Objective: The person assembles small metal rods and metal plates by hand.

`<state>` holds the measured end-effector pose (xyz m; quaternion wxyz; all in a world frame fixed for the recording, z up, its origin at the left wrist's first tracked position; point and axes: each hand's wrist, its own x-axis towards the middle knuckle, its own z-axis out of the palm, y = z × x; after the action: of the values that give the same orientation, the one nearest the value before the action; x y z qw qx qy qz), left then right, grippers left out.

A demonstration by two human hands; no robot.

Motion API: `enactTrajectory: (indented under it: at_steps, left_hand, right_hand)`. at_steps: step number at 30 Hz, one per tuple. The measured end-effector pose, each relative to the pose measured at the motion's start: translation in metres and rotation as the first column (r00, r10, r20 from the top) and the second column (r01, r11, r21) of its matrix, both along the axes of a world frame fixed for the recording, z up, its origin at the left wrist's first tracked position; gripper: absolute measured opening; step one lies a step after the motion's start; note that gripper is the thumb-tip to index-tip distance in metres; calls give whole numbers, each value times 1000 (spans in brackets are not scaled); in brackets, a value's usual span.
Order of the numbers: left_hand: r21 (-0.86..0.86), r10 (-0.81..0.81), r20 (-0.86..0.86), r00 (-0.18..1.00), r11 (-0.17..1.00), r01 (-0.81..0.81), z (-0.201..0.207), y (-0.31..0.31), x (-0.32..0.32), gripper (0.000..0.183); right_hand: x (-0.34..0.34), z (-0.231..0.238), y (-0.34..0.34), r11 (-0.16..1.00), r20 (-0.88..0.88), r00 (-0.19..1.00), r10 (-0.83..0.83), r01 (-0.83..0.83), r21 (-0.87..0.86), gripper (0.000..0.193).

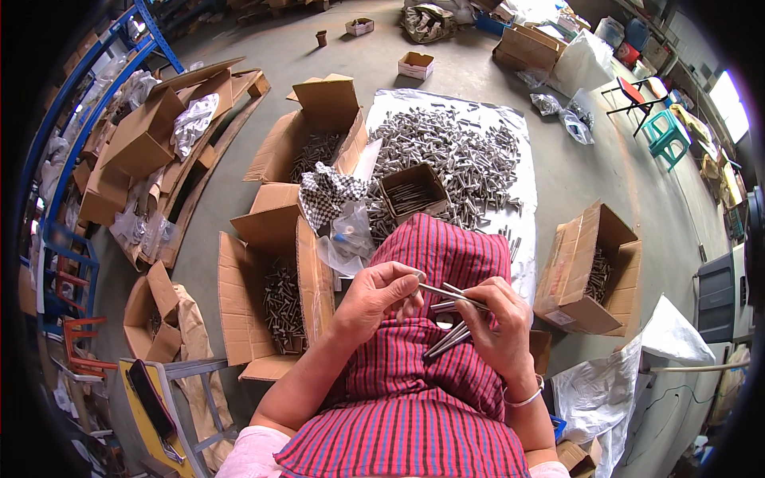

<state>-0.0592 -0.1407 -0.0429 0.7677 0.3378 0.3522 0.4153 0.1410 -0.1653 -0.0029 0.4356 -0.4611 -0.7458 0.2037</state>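
My right hand [502, 319] is closed round several slim metal rods [453, 338], which fan out from its fingers over my lap. One rod [442, 293] points left, its tip reaching the fingers of my left hand [378, 299]. Thumb and fingertips of that left hand are pinched together at the rod's end; whatever small piece they hold is mostly hidden. Beneath both hands lies a red and blue striped apron [398, 430]. Just beyond my knees, a small open carton [414, 191] contains more thin rods. It sits against a broad pile of short metal pieces [446, 147].
White sheeting [522, 231] lies under the pile. Open cardboard boxes with metal pieces stand left [235, 295], far left [343, 103] and right [574, 271]. A checkered cloth [331, 191] and clear plastic bag [351, 235] lie near my left knee. A yellow-topped stand [147, 414] is lower left.
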Motion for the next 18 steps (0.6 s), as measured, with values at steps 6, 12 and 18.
enactTrajectory:
  at_steps: [6,12,18]
  left_hand:
    - [-11,21,71,997,1000,-20,-1,1,0,24]
    - [113,63,23,998,992,-65,4,1,3,30]
    - [15,-48,-58,997,999,49,-4,6,-4,21]
  right_hand:
    - [-4,-17,0,998,-62,997,-37,34,-49,15]
    - [-6,-25,-5,841,-351,912,-213,-11,-540,39]
    - [-8,-28,-5,850,-337,920,-201,-7,-527,40]
